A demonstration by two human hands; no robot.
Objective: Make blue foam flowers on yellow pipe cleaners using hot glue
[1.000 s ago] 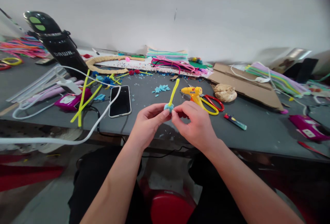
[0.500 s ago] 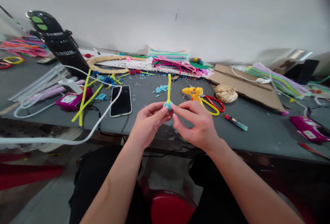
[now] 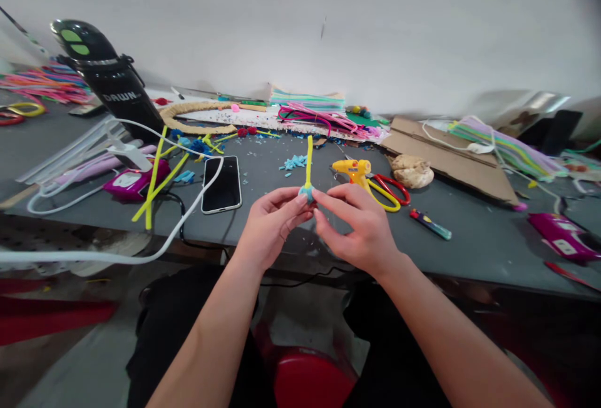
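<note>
My left hand (image 3: 271,223) pinches the bottom of a yellow pipe cleaner (image 3: 308,160) that stands upright, with a small light-blue fuzzy ball (image 3: 306,192) at its base. My right hand (image 3: 357,226) meets it from the right, thumb and forefinger closed on the same blue ball. Both hands hover over the near edge of the grey table (image 3: 263,226). Just behind my right hand lie a yellow glue gun (image 3: 353,169) and red-and-yellow scissors (image 3: 387,191).
A black phone (image 3: 221,184) lies left of my hands, with a white cable (image 3: 141,251), yellow pipe cleaners (image 3: 154,183) and a magenta box (image 3: 131,181). A black bottle (image 3: 106,79) stands far left. Cardboard (image 3: 446,151), a marker (image 3: 429,223), blue scraps (image 3: 293,161) and coloured craft supplies crowd the back.
The yellow pipe cleaner swung from leaning right to upright. My right-hand fingers shifted around the blue ball, and both hands stayed in place.
</note>
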